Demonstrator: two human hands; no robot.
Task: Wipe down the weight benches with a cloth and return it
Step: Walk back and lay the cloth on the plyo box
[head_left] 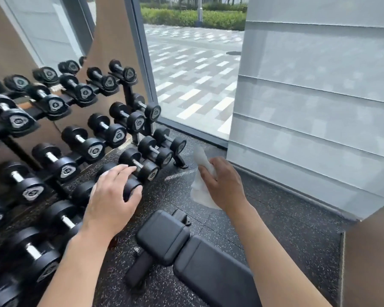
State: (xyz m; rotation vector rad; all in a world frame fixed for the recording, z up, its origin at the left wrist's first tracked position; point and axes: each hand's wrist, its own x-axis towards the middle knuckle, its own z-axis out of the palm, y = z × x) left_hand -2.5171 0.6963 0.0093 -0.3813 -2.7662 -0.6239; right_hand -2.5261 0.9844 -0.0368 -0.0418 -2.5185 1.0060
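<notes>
- Cloth (201, 185): white and crumpled, it is bunched in the right hand (224, 185), fingers curled round its middle, with loose ends sticking out above and below the fist. It is held in the air, clear of any surface.
- Left hand (113, 196) is empty, palm down, fingers spread and loose, hovering over the low end of the dumbbell rack (129, 94); whether it touches a dumbbell I cannot tell.
- Bench (186, 251) lies below and between the forearms, black pads on the speckled floor (286, 229), nothing touching it.
- Progress, as I judge it: the pads show no wet streak or sheen (matte black hides much), so wiping looks unstarted or unprovable.
- Left to do: wiping this bench, any others out of view, then returning the cloth.
</notes>
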